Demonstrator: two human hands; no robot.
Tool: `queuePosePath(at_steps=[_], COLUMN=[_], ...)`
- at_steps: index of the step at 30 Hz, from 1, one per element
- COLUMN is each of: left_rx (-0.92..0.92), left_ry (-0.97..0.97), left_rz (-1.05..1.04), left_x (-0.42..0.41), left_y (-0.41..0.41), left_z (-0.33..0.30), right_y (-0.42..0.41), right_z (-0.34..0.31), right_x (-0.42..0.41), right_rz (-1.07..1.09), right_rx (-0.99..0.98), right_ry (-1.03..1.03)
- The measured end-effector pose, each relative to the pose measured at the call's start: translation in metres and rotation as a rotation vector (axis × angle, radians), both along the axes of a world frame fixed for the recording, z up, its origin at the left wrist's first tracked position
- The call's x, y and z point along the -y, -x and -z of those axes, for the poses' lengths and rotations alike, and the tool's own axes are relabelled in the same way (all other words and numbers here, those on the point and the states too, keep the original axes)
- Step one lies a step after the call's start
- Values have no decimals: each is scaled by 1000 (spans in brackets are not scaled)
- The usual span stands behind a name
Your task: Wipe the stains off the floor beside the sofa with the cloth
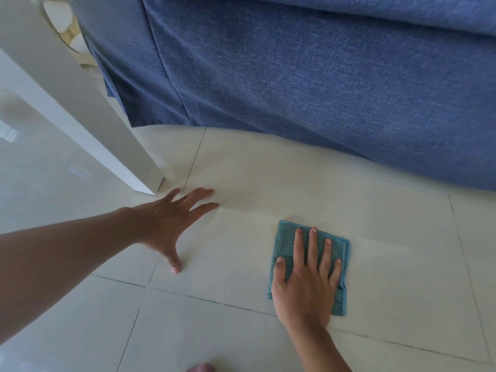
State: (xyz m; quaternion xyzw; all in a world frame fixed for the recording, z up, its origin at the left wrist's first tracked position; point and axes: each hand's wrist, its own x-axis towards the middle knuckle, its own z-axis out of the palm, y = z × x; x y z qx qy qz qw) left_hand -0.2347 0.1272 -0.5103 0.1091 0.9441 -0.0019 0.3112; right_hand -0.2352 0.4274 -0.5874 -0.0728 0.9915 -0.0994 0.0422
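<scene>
A folded teal cloth (284, 237) lies flat on the pale tiled floor (389, 264), a short way in front of the blue fabric sofa (295, 76). My right hand (308, 275) presses down on the cloth with its fingers spread, covering most of it. My left hand (171, 218) rests flat on the bare tiles to the left, fingers apart and holding nothing. A faint damp sheen shows on the tile between the cloth and the sofa. I cannot make out distinct stains.
A white table leg (128, 146) stands on the floor just beyond my left hand, close to the sofa's corner. Dark grout lines (214, 302) cross the tiles. The sofa's skirt reaches down to the floor along the top and right.
</scene>
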Motion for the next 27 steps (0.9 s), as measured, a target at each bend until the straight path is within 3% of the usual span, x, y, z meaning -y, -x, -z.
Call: queuePosePath(at_steps=[27], left_rx=[-7], left_ry=[-42], left_rz=[-25], left_x=[6], left_y=[-3], left_z=[7], right_y=[51], right_z=[-9], right_x=[90], right_rz=[-167], right_rx=[103], right_ry=[15])
